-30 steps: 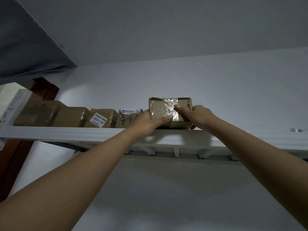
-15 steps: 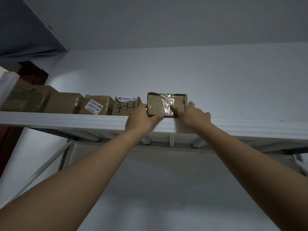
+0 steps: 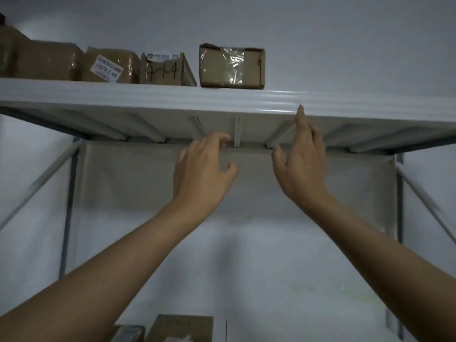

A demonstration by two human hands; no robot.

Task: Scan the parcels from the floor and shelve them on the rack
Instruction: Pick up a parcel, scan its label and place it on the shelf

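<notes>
A small brown taped parcel (image 3: 232,67) stands alone on the white top shelf (image 3: 320,103) of the rack, at the right end of a row of parcels. Neither hand touches it. My left hand (image 3: 204,171) hangs in the air below the shelf's front edge with loosely curled fingers and holds nothing. My right hand (image 3: 302,159) is beside it, fingers straight and pointing up, its fingertip level with the shelf's front lip.
Left of the taped parcel stand a box with handwritten marks (image 3: 164,70), a box with a white label (image 3: 109,66) and larger brown boxes (image 3: 42,60). Right of the parcel the shelf is bare. More boxes (image 3: 181,328) lie on a lower level. Diagonal braces (image 3: 37,183) cross the rack's sides.
Both hands have let go of the taped parcel and dropped below the shelf edge. The parcel now stands on the shelf by itself. The view has tilted downward.
</notes>
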